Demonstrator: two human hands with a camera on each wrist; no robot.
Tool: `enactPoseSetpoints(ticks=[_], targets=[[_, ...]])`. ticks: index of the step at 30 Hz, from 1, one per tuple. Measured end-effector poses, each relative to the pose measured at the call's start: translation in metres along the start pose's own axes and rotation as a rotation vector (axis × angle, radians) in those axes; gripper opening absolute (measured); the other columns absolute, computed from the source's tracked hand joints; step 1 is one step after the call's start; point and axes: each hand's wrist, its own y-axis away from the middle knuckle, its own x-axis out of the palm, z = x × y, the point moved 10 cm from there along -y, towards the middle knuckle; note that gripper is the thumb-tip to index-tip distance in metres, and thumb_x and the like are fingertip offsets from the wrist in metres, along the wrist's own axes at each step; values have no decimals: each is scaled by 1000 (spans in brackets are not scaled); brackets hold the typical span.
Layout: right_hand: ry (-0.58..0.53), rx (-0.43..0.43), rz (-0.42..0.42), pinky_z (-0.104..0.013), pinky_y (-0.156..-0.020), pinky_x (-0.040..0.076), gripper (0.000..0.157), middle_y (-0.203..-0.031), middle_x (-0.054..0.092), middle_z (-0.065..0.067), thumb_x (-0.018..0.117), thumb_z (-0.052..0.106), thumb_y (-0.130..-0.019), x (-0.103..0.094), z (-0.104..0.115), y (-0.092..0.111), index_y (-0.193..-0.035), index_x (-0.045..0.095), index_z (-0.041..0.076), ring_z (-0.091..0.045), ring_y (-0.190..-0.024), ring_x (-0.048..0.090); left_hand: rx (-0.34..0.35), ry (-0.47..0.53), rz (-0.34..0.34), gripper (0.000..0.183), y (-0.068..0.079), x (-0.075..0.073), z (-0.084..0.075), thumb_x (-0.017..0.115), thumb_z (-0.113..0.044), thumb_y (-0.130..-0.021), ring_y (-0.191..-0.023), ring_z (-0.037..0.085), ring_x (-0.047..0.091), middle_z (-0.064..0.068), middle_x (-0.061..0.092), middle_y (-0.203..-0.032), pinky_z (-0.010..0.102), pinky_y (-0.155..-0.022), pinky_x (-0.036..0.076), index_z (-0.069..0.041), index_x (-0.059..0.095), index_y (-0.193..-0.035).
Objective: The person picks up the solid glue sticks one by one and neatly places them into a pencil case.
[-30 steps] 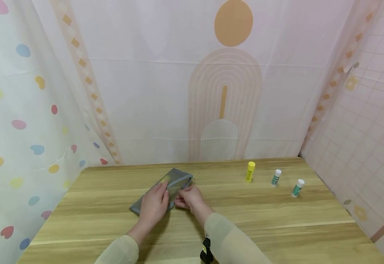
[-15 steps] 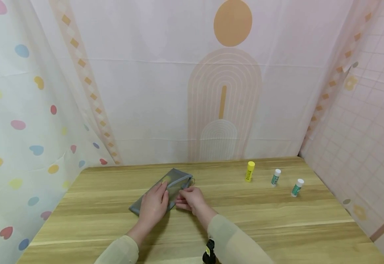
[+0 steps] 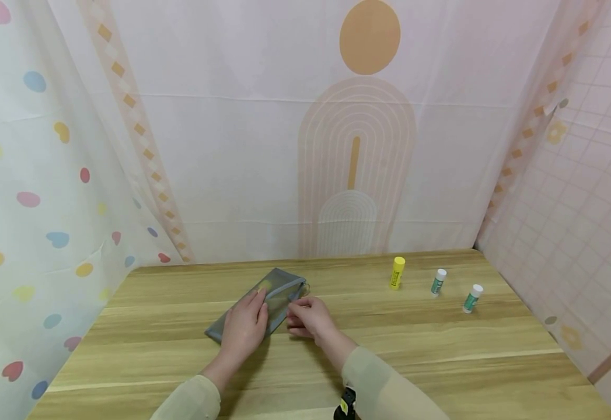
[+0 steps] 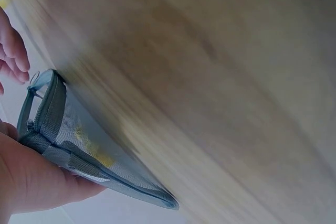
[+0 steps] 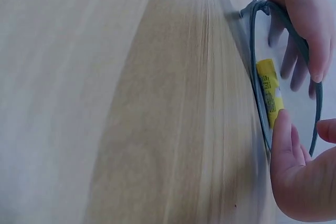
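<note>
Sleeves and fittings of the person, head view. The left sleeve (image 3: 185,401) and right sleeve (image 3: 386,385) are pale cream to grey-green, loosely cut, with large, softly bounded blocks of slightly differing tone. Each ends in a plain, rounded opening above the wrist, leaving the left hand (image 3: 244,325) and right hand (image 3: 309,318) bare. Beside the right sleeve's edge sits a small black device (image 3: 348,395), irregular in outline, bearing a yellow patch (image 3: 344,405).
</note>
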Motion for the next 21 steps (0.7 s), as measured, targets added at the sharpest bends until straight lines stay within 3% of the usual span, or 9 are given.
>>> enactPoseSetpoints(ticks=[11,21], targets=[[78,-104,29,-33,-64,59,35,-101,68,-16,64,11,-96,-5,13,6,-123,55,-8,-21,-80,68,6,2,-7,37,1,-1,0,56,-12,-99,-120,43,56,25,60,-129,67,-94,41,2,60,-133],[125,-202,28,-38,-66,59,32,-103,68,-26,63,8,-95,-11,29,14,-120,56,-11,-32,-87,69,-2,7,-16,36,0,0,1,56,-12,-99,-119,44,57,25,61,-129,68,-94,41,2,61,-132]])
